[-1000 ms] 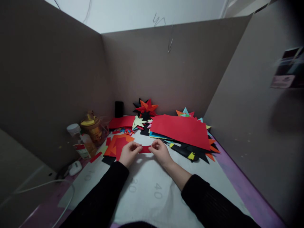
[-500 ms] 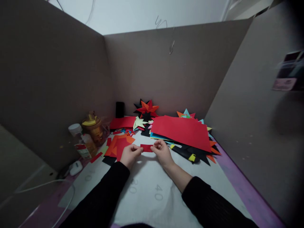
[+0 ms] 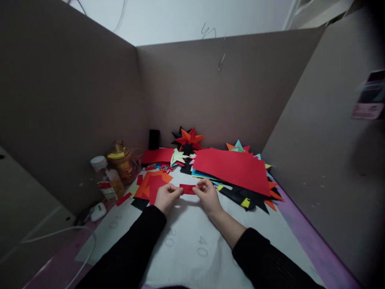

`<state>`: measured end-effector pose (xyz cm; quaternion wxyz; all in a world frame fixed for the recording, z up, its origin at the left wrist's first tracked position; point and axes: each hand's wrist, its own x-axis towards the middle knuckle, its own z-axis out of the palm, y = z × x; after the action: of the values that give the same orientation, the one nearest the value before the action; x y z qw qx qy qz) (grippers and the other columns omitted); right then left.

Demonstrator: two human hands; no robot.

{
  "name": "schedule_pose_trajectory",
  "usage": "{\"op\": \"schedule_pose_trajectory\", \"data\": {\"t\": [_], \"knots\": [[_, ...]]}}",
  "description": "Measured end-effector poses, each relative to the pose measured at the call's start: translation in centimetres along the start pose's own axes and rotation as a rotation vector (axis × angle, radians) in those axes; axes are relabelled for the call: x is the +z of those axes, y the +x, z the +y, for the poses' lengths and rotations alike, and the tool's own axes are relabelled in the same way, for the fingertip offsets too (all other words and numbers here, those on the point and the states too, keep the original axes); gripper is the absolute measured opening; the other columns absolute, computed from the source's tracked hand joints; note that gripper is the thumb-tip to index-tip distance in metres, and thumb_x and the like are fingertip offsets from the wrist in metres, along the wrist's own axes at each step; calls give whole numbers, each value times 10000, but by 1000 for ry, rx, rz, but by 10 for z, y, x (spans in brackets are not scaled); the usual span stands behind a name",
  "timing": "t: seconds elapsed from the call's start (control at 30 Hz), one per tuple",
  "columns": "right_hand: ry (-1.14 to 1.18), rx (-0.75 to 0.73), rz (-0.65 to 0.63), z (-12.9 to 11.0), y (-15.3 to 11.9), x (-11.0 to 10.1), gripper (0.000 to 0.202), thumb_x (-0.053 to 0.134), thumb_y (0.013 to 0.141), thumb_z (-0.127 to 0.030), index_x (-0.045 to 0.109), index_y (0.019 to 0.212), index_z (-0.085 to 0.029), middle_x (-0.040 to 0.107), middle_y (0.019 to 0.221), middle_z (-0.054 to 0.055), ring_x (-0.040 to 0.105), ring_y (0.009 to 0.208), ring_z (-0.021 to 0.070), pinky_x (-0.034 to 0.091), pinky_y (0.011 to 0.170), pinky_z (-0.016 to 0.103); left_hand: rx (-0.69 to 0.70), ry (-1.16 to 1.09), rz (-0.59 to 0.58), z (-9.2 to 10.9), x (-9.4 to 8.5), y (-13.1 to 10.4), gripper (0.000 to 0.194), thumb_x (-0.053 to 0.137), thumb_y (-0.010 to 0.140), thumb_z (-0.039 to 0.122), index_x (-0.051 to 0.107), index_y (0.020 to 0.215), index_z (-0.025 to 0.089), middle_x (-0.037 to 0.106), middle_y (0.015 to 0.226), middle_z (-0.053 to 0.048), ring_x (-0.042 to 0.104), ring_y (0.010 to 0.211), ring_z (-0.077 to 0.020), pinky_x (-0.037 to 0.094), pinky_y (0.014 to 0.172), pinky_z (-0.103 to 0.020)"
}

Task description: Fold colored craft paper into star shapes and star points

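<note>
A small red paper rectangle is stretched between my two hands, a little above the white sheet. My left hand pinches its left end between thumb and fingers. At the right end, my right hand grips it the same way. Loose orange paper pieces and red ones lie just beyond and left of my left hand. Past my right hand is a stack of paper with a large red sheet on top. A black and yellow utility knife rests in front of that stack.
Folded paper stars stand against the back panel, beside a black phone-like object. On the left are a white-capped bottle, an amber cup and a white earbud case near a cable. Grey panels enclose three sides.
The whole view has shifted slightly, so everything appears a little further right and lower. Both hands keep the same pinch on the red paper rectangle.
</note>
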<state>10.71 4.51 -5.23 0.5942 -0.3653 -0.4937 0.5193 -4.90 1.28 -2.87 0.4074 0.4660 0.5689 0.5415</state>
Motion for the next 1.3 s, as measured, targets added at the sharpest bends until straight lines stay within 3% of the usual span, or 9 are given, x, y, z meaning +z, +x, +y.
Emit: {"op": "schedule_pose_trajectory", "data": {"t": [0.33, 0.53, 0.8, 1.3], "knots": [[-24, -17, 0, 2, 0, 0, 257, 696, 628, -249, 484, 773, -227, 515, 619, -51, 486, 572, 128, 388, 564, 256, 30, -50, 18, -2, 1, 0, 320, 740, 607, 372, 505, 579, 156, 587, 511, 9, 521, 491, -106, 368, 514, -211], [-78, -43, -10, 1, 0, -1, 230, 676, 633, -238, 484, 759, -228, 498, 619, -51, 476, 566, 128, 374, 548, 250, 0, -123, -79, -4, 0, 3, 395, 735, 597, 340, 601, 915, 147, 582, 554, 35, 521, 503, -105, 384, 532, -212], [-278, -149, -55, -2, -2, -3, 150, 619, 664, -178, 508, 754, -225, 529, 655, -38, 510, 609, 146, 402, 612, 277, 179, 202, -130, 1, -2, 1, 110, 618, 661, 252, 615, 688, 145, 601, 602, 0, 520, 572, -124, 390, 573, -230], [-432, -239, -125, -9, -6, -2, 99, 562, 710, -203, 499, 785, -213, 541, 676, -26, 533, 634, 148, 441, 634, 279, 364, 443, -205, -5, -4, 0, 184, 542, 790, 286, 666, 757, 155, 681, 749, -51, 607, 710, -162, 461, 616, -231]]}}
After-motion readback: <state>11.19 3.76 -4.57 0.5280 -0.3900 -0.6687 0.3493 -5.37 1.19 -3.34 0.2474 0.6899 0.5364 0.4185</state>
